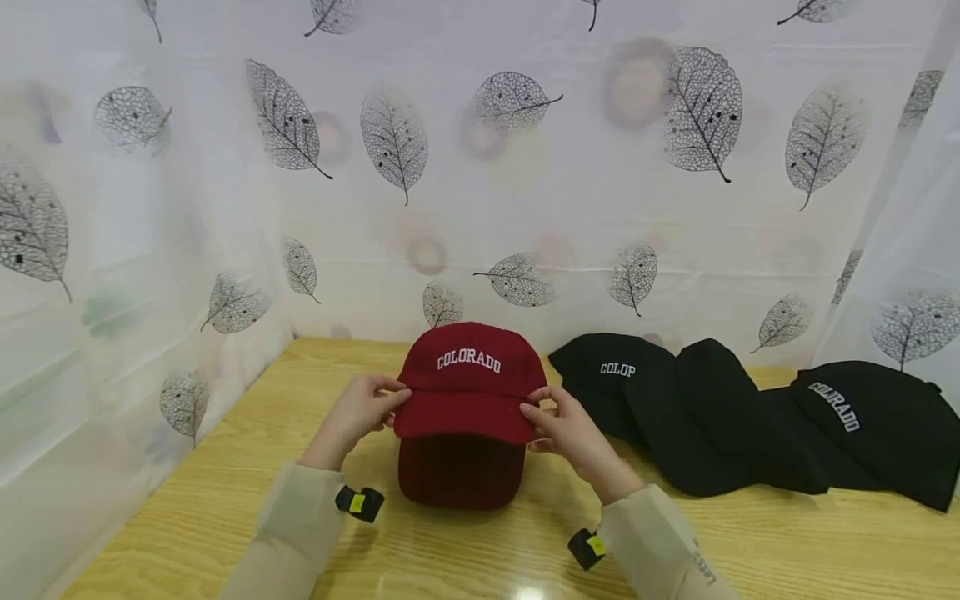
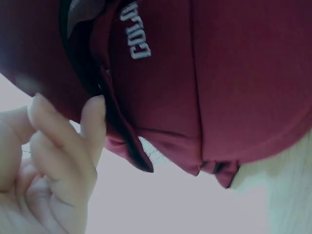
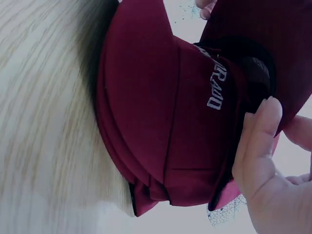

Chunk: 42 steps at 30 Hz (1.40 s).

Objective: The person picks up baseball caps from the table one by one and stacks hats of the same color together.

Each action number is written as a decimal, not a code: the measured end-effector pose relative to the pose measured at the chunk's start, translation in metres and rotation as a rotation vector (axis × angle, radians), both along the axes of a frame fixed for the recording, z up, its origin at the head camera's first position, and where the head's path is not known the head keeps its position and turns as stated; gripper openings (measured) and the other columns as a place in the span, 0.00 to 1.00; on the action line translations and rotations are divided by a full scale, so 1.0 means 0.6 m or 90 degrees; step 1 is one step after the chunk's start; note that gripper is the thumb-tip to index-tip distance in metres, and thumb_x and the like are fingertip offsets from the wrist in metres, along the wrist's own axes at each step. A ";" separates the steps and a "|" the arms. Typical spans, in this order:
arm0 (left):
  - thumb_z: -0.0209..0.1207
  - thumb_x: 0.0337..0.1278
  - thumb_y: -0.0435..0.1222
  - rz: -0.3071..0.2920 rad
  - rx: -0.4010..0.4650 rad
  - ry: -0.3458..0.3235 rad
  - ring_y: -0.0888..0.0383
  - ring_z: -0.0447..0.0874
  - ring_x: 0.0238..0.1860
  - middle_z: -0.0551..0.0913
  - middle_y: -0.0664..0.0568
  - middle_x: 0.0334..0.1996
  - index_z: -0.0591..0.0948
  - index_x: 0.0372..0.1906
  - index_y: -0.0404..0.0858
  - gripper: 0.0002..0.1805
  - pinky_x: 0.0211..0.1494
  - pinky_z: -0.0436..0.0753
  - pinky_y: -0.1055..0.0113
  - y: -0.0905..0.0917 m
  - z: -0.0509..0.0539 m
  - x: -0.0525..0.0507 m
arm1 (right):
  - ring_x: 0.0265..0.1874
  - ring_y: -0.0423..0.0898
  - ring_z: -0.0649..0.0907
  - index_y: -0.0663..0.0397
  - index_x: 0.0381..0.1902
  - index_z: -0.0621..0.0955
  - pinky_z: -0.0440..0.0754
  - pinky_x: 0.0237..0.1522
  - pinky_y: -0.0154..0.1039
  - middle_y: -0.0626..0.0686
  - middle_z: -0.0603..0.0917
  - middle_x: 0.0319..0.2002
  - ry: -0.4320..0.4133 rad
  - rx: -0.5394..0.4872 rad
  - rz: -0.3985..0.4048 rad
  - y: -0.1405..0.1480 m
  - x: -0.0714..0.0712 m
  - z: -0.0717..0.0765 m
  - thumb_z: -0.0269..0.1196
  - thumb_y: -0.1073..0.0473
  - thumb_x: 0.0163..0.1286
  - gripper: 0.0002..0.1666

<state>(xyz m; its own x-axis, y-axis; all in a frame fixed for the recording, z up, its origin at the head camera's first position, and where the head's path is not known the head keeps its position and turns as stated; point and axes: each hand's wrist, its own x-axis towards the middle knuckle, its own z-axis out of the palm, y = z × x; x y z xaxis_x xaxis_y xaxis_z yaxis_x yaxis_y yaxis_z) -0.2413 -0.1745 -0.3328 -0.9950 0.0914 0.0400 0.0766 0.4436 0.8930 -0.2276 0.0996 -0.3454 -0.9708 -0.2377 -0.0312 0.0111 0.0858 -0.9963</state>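
Observation:
A dark red baseball cap (image 1: pixel 471 379) with white COLORADO lettering faces me, tilted over another red cap (image 1: pixel 461 492) on the table. My left hand (image 1: pixel 360 410) pinches the left side of its brim, and my right hand (image 1: pixel 570 429) pinches the right side. In the left wrist view the lower cap (image 2: pixel 243 73) shows its front and part of its lettering beneath the raised brim. The right wrist view shows stacked brims under that lower cap (image 3: pixel 141 87); how many is unclear. The caps hide most of the fingers under the upper brim.
Several black caps lie overlapping to the right, among them a left one (image 1: pixel 600 367) and a right one (image 1: pixel 877 417), both with white lettering. They rest on a wooden table (image 1: pixel 247 508). A leaf-print curtain (image 1: pixel 570 217) hangs behind and at the sides.

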 end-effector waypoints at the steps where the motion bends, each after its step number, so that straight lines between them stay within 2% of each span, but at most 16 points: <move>1: 0.54 0.56 0.33 -0.011 -0.023 0.005 0.63 0.70 0.15 0.74 0.53 0.15 0.76 0.42 0.24 0.15 0.19 0.69 0.72 -0.001 -0.001 0.000 | 0.22 0.43 0.79 0.66 0.45 0.67 0.79 0.27 0.39 0.54 0.78 0.26 0.012 0.016 -0.001 -0.001 0.000 0.000 0.54 0.63 0.65 0.14; 5: 0.56 0.54 0.35 -0.035 -0.099 0.016 0.62 0.70 0.15 0.74 0.52 0.15 0.79 0.39 0.26 0.14 0.20 0.71 0.69 -0.002 -0.003 -0.001 | 0.23 0.45 0.80 0.69 0.49 0.70 0.79 0.28 0.42 0.57 0.79 0.29 0.055 0.091 0.015 0.001 -0.002 -0.002 0.55 0.62 0.64 0.19; 9: 0.57 0.53 0.36 -0.052 -0.132 0.012 0.63 0.69 0.14 0.73 0.53 0.12 0.81 0.35 0.28 0.13 0.20 0.70 0.70 -0.001 -0.006 0.000 | 0.23 0.47 0.80 0.73 0.52 0.71 0.79 0.28 0.42 0.58 0.81 0.30 0.075 0.148 0.061 0.008 -0.004 -0.005 0.56 0.62 0.63 0.23; 13: 0.58 0.52 0.36 -0.073 -0.157 0.009 0.63 0.67 0.12 0.72 0.53 0.12 0.81 0.29 0.30 0.11 0.17 0.67 0.71 0.000 -0.008 0.002 | 0.24 0.47 0.81 0.74 0.53 0.70 0.79 0.27 0.42 0.59 0.81 0.32 0.064 0.161 0.102 0.015 -0.005 -0.007 0.56 0.64 0.63 0.23; 21: 0.60 0.50 0.37 -0.097 -0.187 0.004 0.63 0.64 0.12 0.72 0.53 0.12 0.79 0.22 0.33 0.10 0.15 0.63 0.72 0.000 -0.019 0.000 | 0.27 0.47 0.80 0.74 0.56 0.66 0.79 0.29 0.43 0.56 0.80 0.29 0.034 0.191 0.179 0.021 -0.009 -0.013 0.56 0.67 0.62 0.26; 25: 0.61 0.49 0.36 -0.097 -0.220 0.007 0.62 0.66 0.13 0.70 0.55 0.13 0.77 0.20 0.34 0.11 0.17 0.66 0.70 0.003 -0.027 0.000 | 0.31 0.49 0.80 0.76 0.59 0.60 0.79 0.31 0.44 0.59 0.80 0.33 0.033 0.202 0.247 0.023 -0.010 -0.017 0.56 0.69 0.61 0.30; 28: 0.61 0.49 0.35 -0.097 -0.252 0.016 0.61 0.68 0.15 0.71 0.54 0.14 0.79 0.24 0.32 0.09 0.19 0.69 0.69 0.006 -0.032 0.001 | 0.34 0.49 0.80 0.77 0.58 0.61 0.79 0.32 0.45 0.62 0.79 0.38 0.025 0.202 0.281 0.025 -0.010 -0.022 0.55 0.70 0.60 0.30; 32: 0.62 0.48 0.36 -0.092 -0.284 0.017 0.61 0.68 0.15 0.71 0.53 0.14 0.79 0.25 0.30 0.10 0.20 0.68 0.69 0.012 -0.034 0.003 | 0.37 0.46 0.78 0.76 0.57 0.64 0.79 0.33 0.45 0.68 0.74 0.47 0.024 0.220 0.300 0.026 -0.012 -0.029 0.56 0.69 0.59 0.28; 35: 0.62 0.47 0.36 -0.081 -0.298 0.013 0.62 0.67 0.14 0.71 0.53 0.12 0.79 0.24 0.31 0.10 0.19 0.67 0.70 0.016 -0.034 0.004 | 0.35 0.44 0.77 0.75 0.56 0.66 0.79 0.31 0.44 0.68 0.71 0.52 0.034 0.240 0.304 0.025 -0.013 -0.030 0.57 0.68 0.59 0.28; 39: 0.63 0.46 0.35 -0.065 -0.298 -0.002 0.61 0.69 0.14 0.72 0.52 0.12 0.80 0.26 0.31 0.09 0.19 0.70 0.69 0.020 -0.034 0.007 | 0.26 0.44 0.75 0.76 0.56 0.65 0.78 0.29 0.43 0.66 0.76 0.45 0.035 0.257 0.310 0.026 -0.012 -0.030 0.57 0.67 0.59 0.29; 42: 0.63 0.46 0.35 -0.056 -0.289 -0.017 0.60 0.72 0.14 0.74 0.51 0.14 0.79 0.28 0.30 0.10 0.19 0.72 0.69 0.022 -0.034 0.010 | 0.25 0.44 0.75 0.76 0.59 0.61 0.78 0.29 0.43 0.58 0.78 0.37 0.029 0.270 0.320 0.026 -0.011 -0.029 0.58 0.64 0.60 0.32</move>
<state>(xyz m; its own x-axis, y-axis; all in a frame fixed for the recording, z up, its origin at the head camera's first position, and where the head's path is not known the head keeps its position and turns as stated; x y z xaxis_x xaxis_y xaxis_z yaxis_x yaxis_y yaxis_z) -0.2351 -0.1612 -0.3531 -0.9828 0.1779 -0.0488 0.1114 0.7831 0.6118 -0.2340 0.1151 -0.3628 -0.7473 -0.6386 -0.1837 -0.1740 0.4549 -0.8734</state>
